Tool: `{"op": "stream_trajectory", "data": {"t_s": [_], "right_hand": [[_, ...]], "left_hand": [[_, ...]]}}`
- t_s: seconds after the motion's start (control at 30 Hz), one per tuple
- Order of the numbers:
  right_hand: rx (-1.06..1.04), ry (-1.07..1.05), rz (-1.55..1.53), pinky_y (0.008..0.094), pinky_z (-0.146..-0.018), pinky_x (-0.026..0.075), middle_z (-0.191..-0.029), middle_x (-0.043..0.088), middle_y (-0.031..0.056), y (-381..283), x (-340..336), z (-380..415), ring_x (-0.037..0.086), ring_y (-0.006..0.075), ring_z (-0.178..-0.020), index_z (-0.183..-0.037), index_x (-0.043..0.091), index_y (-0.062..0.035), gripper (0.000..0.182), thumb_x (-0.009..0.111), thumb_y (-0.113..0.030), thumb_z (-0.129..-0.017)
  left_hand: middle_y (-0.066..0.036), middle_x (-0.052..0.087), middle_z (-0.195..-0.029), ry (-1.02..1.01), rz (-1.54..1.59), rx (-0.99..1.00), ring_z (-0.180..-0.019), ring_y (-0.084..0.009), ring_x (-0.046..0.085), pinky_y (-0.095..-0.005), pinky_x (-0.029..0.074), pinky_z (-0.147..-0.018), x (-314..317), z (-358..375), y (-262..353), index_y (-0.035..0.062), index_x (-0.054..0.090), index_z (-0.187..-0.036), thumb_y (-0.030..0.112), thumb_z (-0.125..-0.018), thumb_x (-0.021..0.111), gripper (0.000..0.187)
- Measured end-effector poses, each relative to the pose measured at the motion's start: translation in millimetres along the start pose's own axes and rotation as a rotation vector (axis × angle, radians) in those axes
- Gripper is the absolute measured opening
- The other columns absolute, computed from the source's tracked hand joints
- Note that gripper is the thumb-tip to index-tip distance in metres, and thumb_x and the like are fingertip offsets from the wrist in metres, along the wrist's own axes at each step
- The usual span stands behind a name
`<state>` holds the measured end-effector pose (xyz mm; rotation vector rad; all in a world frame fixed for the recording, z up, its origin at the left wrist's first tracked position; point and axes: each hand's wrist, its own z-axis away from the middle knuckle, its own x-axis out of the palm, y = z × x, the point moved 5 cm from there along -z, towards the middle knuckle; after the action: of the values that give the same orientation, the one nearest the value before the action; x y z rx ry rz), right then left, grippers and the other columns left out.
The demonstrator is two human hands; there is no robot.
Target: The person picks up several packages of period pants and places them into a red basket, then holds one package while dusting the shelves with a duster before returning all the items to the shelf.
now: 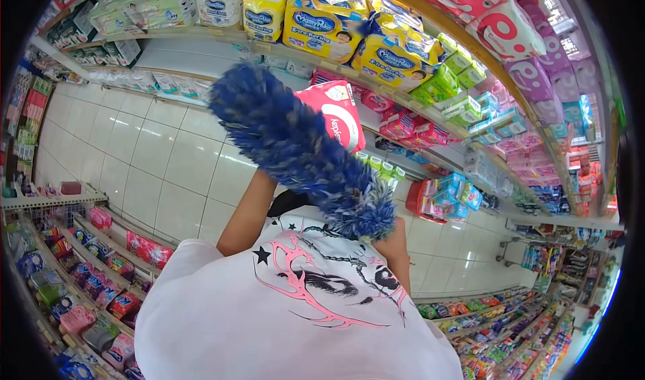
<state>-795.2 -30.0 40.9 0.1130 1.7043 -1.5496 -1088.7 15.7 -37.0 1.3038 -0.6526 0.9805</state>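
Note:
A fluffy blue duster [289, 138] slants across the middle of the view, raised in front of my chest. Its lower end meets my right hand [398, 238], which is closed on it, though the handle and most fingers are hidden. My left forearm [248, 212] reaches forward from the white shirt, and the hand at its end is out of sight behind the duster. Just behind the duster, a red and white Easyday pack [339, 111] stands tilted near the shelf. Whether my left hand touches that pack cannot be seen.
Ahead, a long shelf carries yellow MamyPoko diaper packs [326, 27], with pink and green packs to their right. A red basket [423, 202] of blue packs stands on the tiled floor [144, 148]. Shelves of small packets [101, 279] lie behind me on both sides.

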Motion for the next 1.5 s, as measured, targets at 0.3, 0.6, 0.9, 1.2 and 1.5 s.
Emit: {"op": "stream_trajectory", "data": {"t_s": [0.3, 0.6, 0.9, 1.2, 1.5], "right_hand": [[-0.114, 0.196, 0.085, 0.0317, -0.076, 0.049, -0.088, 0.068, 0.0133, -4.2, -9.4, 2.8, 0.066, 0.0252, -0.082, -0.093, 0.065, 0.0003, 0.023, 0.063, -0.008, -0.071], [0.348, 0.509, -0.225, 0.0287, -0.056, 0.039, -0.076, 0.057, 0.0046, 73.4, -43.5, 17.0, 0.049, 0.0127, -0.061, -0.107, 0.055, -0.0006, 0.032, 0.064, -0.008, -0.078], [-0.078, 0.121, -0.023, 0.0351, -0.094, 0.041, -0.108, 0.063, 0.0134, -6.4, -18.8, 2.5, 0.058, 0.0249, -0.102, -0.114, 0.056, 0.0026, 0.042, 0.065, -0.009, -0.075], [0.669, 0.277, -0.4, 0.0359, -0.087, 0.044, -0.111, 0.057, 0.0149, 27.7, -27.8, -21.9, 0.056, 0.0235, -0.102, -0.118, 0.052, -0.002, 0.042, 0.068, -0.016, -0.082], [0.368, 0.083, -1.066, 0.0307, -0.088, 0.044, -0.102, 0.06, 0.005, -3.3, -8.6, -77.5, 0.058, 0.017, -0.094, -0.113, 0.055, -0.0001, 0.048, 0.075, -0.004, -0.07]], "left_hand": [[-0.014, 0.044, -0.134, -0.171, 0.264, 0.011, -0.121, -0.0297, 0.046, -0.0469, 0.038, -0.101, 27.8, 3.1, 6.0, 0.009, 0.032, -0.139, 0.073, -0.08, 0.04, 0.087], [-0.016, 0.047, -0.131, -0.015, 0.003, 0.047, -0.116, -0.0307, 0.053, -0.0475, 0.05, -0.09, 29.7, 13.6, 18.8, 0.0077, 0.033, -0.135, 0.08, -0.073, 0.039, 0.096], [-0.014, 0.048, -0.13, -0.082, 0.237, -0.108, -0.116, -0.0306, 0.051, -0.0475, 0.044, -0.097, 11.9, -0.8, -7.6, 0.0095, 0.035, -0.136, 0.078, -0.078, 0.034, 0.09], [-0.013, 0.054, -0.12, -0.029, 0.2, 0.056, -0.105, -0.0245, 0.059, -0.0411, 0.052, -0.085, 18.6, 16.3, -0.2, 0.0079, 0.043, -0.127, 0.068, -0.087, 0.035, 0.073], [-0.012, 0.053, -0.119, 0.078, -0.386, -0.059, -0.102, -0.0217, 0.058, -0.0381, 0.052, -0.082, 13.4, 9.2, -47.8, 0.0066, 0.046, -0.124, 0.062, -0.09, 0.037, 0.066]]}}
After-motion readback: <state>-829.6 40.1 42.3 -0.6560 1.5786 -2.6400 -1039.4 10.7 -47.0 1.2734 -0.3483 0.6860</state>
